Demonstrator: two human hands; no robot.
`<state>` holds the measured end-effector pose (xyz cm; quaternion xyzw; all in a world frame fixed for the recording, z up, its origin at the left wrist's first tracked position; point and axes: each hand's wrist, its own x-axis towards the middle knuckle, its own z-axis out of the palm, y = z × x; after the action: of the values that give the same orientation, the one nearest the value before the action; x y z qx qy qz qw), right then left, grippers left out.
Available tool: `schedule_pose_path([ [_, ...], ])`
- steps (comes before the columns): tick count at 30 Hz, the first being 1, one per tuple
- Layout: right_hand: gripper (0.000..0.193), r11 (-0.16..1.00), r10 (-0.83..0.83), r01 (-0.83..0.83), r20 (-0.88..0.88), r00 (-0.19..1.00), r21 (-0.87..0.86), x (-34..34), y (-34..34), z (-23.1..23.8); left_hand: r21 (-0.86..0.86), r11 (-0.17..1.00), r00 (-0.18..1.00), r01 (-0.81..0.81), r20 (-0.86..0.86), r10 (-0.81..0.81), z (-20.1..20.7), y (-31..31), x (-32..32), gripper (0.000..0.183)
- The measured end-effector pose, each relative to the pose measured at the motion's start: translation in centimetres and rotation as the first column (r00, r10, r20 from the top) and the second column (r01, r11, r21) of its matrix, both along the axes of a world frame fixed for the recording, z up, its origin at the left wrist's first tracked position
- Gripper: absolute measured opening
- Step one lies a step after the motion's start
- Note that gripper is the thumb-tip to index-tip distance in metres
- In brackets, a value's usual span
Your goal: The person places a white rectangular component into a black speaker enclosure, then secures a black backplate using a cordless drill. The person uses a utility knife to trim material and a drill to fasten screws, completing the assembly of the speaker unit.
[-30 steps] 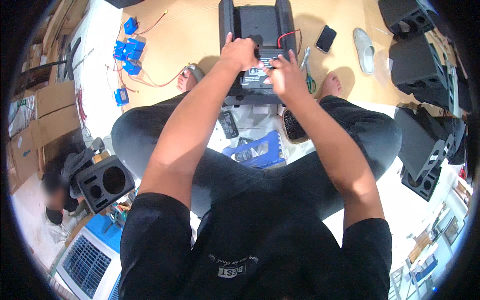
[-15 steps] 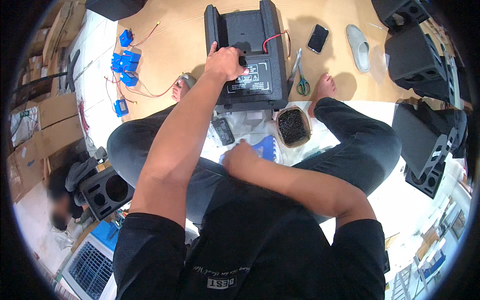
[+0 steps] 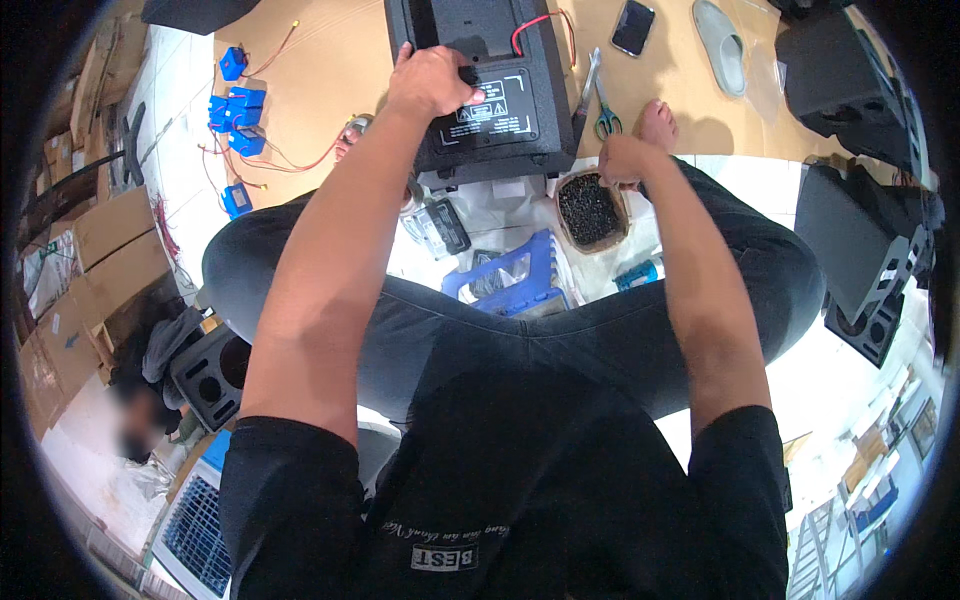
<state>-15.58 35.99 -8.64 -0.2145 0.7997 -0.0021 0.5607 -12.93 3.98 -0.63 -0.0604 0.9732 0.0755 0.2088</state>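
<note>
A black speaker cabinet (image 3: 550,95) lies in front of me, its labelled panel (image 3: 488,112) facing up and a red wire (image 3: 530,28) looping out of its recess. My left hand (image 3: 432,82) grips the cabinet at the panel's upper left edge, thumb on the panel, other fingers partly hidden. At the upper right rim of a small box of black screws (image 3: 588,212) is my right hand (image 3: 625,162), its fingers curled and pointing down; whether a screw is between them cannot be made out. Green-handled scissors (image 3: 607,122) lie just beyond that hand.
Blue battery packs (image 3: 238,108) with wires lie on cardboard at the left. A phone (image 3: 633,27) and a grey slipper (image 3: 720,45) are at the far right. Between my legs sit a blue plastic case (image 3: 515,275) and a dark boxed part (image 3: 442,228). More black cabinets (image 3: 850,85) stand at the right.
My right hand has swung from my lap to the right, up to the screw box, uncovering the blue case. The left hand keeps its hold on the cabinet. The view has shifted slightly.
</note>
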Motion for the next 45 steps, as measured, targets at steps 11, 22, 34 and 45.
schedule_pose_path([
  [11, 0.077, 0.588, -0.765, 0.803, -0.393, 0.510, -0.103, 15.6, 1.6, -19.8, 0.040, 0.998, 0.999, -0.041, -0.029, 0.042, -0.5, -0.1, 0.1, 0.064],
  [22, 0.054, 0.579, -0.762, 0.807, -0.431, 0.484, -0.115, 17.7, -1.0, -19.1, 0.040, 0.998, 0.997, -0.055, 0.061, 0.052, -0.2, -0.2, -0.2, 0.069],
  [34, 0.019, 0.820, -0.563, 0.543, -0.422, 0.710, -0.179, 16.8, 4.3, -22.2, 0.093, 0.994, 0.999, -0.053, 0.008, 0.052, -0.5, -0.3, 0.2, 0.071],
  [45, 0.026, 0.476, -0.778, 0.781, 0.222, 0.588, -0.404, -2.5, -1.4, 5.7, 0.109, 0.991, 0.997, -0.076, 0.036, 0.072, 0.0, -0.4, 0.3, 0.064],
])
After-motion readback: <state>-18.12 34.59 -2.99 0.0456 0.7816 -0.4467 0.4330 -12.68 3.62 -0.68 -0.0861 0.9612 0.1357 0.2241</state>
